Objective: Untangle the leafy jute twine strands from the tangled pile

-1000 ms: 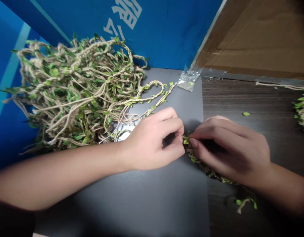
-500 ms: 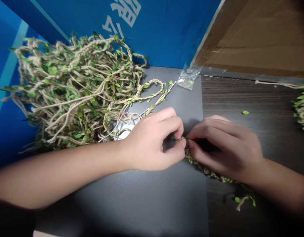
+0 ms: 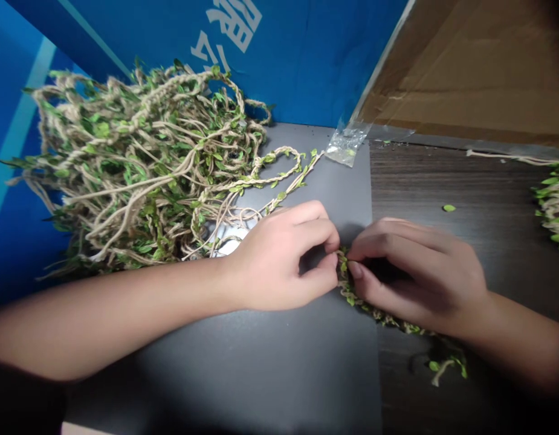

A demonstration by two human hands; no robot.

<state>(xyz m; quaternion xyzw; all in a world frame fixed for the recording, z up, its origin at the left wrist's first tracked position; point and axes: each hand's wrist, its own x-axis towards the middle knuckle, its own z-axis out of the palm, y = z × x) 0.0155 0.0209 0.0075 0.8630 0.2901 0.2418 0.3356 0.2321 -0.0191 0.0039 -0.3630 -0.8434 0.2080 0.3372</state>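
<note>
A braided twine cord with small green leaves [image 3: 350, 297] runs from between my fingertips down to the lower right, passing under my right wrist. My left hand [image 3: 290, 257] pinches the cord near its upper end between thumb and forefinger. Close beside it, my right hand [image 3: 413, 275] is closed too, thumb and fingertips pinching at the same cord. The cord's frayed tail with leaves [image 3: 445, 366] lies on the dark wood surface. Behind my left forearm sits a large tangled heap of leafy twine [image 3: 152, 163], with loose strands trailing to the right.
A blue box panel with white characters [image 3: 306, 66] stands behind the heap. At the back right leans a brown cardboard piece [image 3: 460, 66]. A small clear plastic bag [image 3: 346, 145] lies on the grey board [image 3: 270, 362]. More leafy twine [image 3: 555, 205] rests at the right edge, near a loose leaf [image 3: 449, 208].
My right fingertips have shifted slightly right, away from the left ones, so more of the leafy cord shows between the hands. The view has moved a little.
</note>
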